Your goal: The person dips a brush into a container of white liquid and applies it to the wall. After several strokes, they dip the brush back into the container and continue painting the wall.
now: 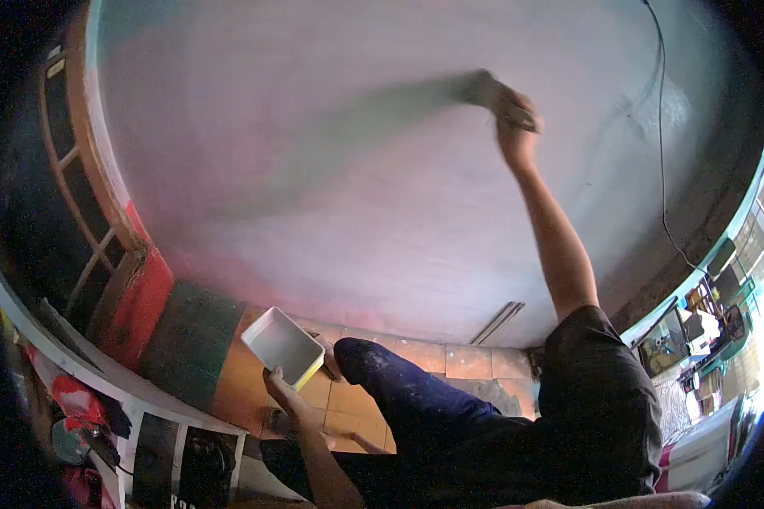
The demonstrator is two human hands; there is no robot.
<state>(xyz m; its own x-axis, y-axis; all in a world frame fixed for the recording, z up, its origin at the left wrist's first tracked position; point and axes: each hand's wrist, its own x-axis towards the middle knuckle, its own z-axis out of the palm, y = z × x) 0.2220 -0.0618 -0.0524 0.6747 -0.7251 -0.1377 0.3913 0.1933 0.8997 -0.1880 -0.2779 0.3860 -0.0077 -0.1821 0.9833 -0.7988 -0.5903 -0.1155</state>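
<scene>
Right hand (pixel 518 127) closed round a blurred tool (pixel 484 88) on the wall (pixel 314 187), left hand (pixel 282 388) gripping the tray (pixel 282 343) edge; I'd keep the tool flat and the tray level.

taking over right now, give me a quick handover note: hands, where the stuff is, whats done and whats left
Right hand: raised high, fingers closed on a blurred flat tool that is pressed to the wall.
Left hand: held low, gripping the rectangular tray by its near edge, above the tiled floor. What is in the tray is hard to tell.
Done: one darker streak runs across the wall and ends at the tool.
Left: the wall above and below that streak looks pale and unstreaked.
</scene>
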